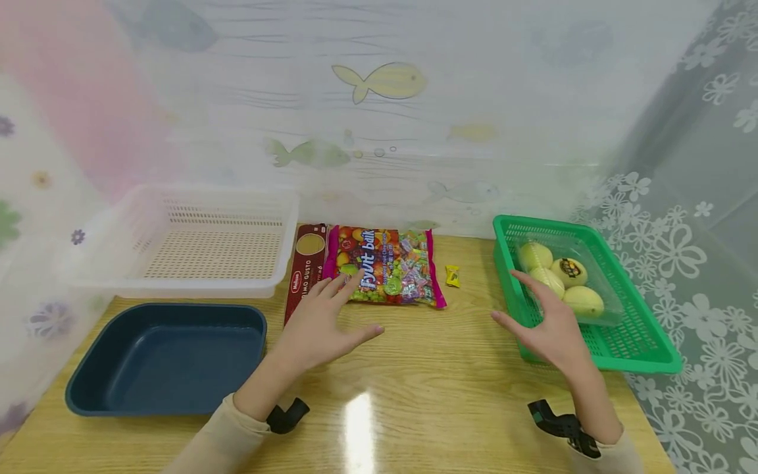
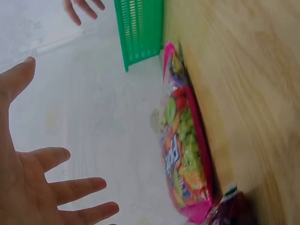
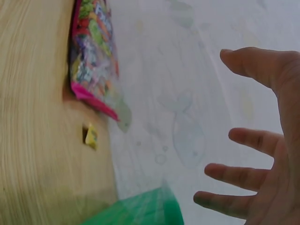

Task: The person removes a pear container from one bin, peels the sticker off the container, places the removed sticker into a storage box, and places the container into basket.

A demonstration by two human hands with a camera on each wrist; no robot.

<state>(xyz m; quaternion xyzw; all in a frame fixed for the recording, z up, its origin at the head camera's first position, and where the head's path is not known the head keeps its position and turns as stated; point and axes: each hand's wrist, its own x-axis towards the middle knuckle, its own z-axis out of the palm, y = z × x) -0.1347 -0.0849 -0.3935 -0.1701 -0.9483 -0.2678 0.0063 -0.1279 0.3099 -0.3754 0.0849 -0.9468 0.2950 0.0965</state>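
My left hand (image 1: 320, 329) hovers over the table with its fingers spread, in front of a candy bag (image 1: 385, 266) with pink edges. It holds nothing, as the left wrist view also shows. Partly behind that hand lies a dark red packet (image 1: 308, 263) with a round tan mark. My right hand (image 1: 553, 329), also spread and holding nothing, is above the left side of a green basket (image 1: 636, 322). In the basket sits a clear-wrapped tray of pale yellow round fruit (image 1: 583, 301). A small yellow wrapped candy (image 1: 453, 276) lies just right of the bag.
At the left, a white perforated basket (image 1: 207, 284) stands behind a dark blue plastic tub (image 1: 172, 368). A pale curtain (image 1: 379, 131) with fish drawings hangs along the table's back edge. The wooden table (image 1: 426, 395) stretches between the tub and the green basket.
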